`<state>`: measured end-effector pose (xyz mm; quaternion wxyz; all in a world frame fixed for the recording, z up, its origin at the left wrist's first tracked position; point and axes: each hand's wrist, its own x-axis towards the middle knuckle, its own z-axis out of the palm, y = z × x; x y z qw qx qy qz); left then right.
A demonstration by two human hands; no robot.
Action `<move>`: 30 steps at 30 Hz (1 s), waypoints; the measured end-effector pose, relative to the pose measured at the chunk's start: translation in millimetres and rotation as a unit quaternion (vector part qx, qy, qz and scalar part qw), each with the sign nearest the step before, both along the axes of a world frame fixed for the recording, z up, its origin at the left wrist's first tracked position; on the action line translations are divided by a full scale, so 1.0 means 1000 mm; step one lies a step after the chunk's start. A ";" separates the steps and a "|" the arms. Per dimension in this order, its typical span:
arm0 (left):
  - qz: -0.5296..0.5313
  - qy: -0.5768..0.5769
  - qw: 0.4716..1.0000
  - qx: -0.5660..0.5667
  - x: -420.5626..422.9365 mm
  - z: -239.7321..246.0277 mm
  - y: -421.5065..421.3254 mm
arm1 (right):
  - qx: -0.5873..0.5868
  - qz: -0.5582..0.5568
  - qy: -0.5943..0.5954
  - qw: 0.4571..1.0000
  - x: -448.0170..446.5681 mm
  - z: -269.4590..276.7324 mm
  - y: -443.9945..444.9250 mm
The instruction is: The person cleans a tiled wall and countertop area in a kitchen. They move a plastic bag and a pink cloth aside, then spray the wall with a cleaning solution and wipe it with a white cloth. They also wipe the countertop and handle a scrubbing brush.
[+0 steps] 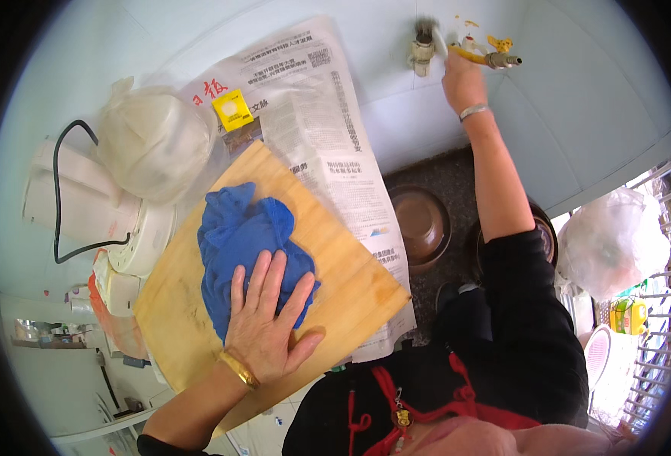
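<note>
My left hand [270, 319] lies flat on a crumpled blue cloth [238, 228], fingers spread and palm down. Under the cloth is a wooden board [347, 279], set at an angle. My right hand [464, 85] is raised at the wall, closed around a slim white handle [440, 41]. The blurred dark tip [425, 25] beside that handle looks like brush bristles, near a metal pipe fitting [422, 54]. A yellow brass tap [472, 55] with a ribbed nozzle overlaps the fingers, partly hiding the grip.
Newspaper sheets [335, 137] lie under the board, with a yellow packet [233, 110] on them. A tied plastic bag [153, 142] and a white appliance with a black cord [56, 188] stand left. Brown lidded pots [421, 222] sit below right; a filled white bag [615, 242] is beyond.
</note>
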<state>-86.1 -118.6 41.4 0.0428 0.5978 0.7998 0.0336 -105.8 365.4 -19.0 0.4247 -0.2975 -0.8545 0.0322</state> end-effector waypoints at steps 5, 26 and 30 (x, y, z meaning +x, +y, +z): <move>0.004 -0.005 1.000 -0.003 0.001 0.001 0.001 | 0.058 0.023 0.135 0.989 -0.021 0.000 -0.027; 0.004 0.002 1.000 -0.008 0.000 -0.001 0.001 | -0.202 0.048 0.153 0.966 -0.055 -0.076 -0.073; -0.001 0.000 1.000 -0.008 -0.001 -0.001 0.001 | -0.247 0.009 0.166 0.955 -0.060 -0.067 -0.068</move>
